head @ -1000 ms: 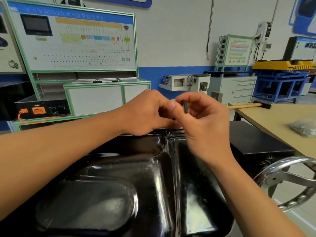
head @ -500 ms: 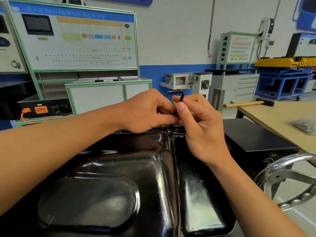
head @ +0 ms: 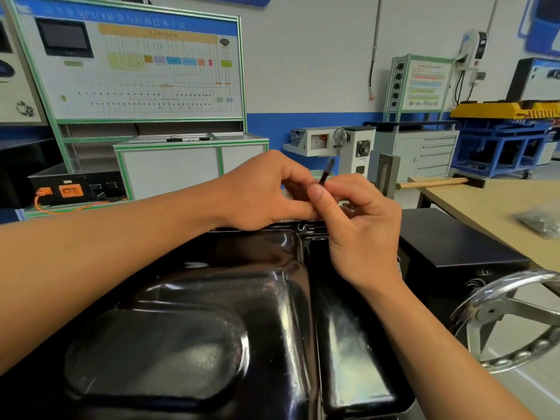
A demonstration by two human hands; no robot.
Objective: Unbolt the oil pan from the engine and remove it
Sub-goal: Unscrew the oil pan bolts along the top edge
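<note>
Far left stands a training board (head: 130, 65), and below it a black unit (head: 75, 189) with orange sockets. The left hand (head: 266, 192) reaches over the oil pan (head: 212, 313) with its fingers curled in at the foot of a black hex key (head: 326, 172). Whether they grip the key or merely steady it cannot be told, as the contact is hidden. The pan is glossy black and seated on the engine with its sump uppermost, filling the lower view. The key stands tilted over the pan's far flange, above a bolt (head: 301, 227). The right hand (head: 360, 225) meets the left and pinches the key between thumb and fingers. Further right are a steel handwheel (head: 515, 319) and a worktop (head: 485, 204) carrying a wooden-handled mallet (head: 433, 182) and a plastic bag (head: 542, 222). In my judgement the flange bolts are being worked out and the pan is not yet free. Risks: a tilted key poorly seated could round the socket or slip. A freed bolt could drop behind the engine. The pan could shift once its last fasteners are out. Writing: the board's blue header and yellow title strip carry characters too blurred to read. No brand is legible.
</note>
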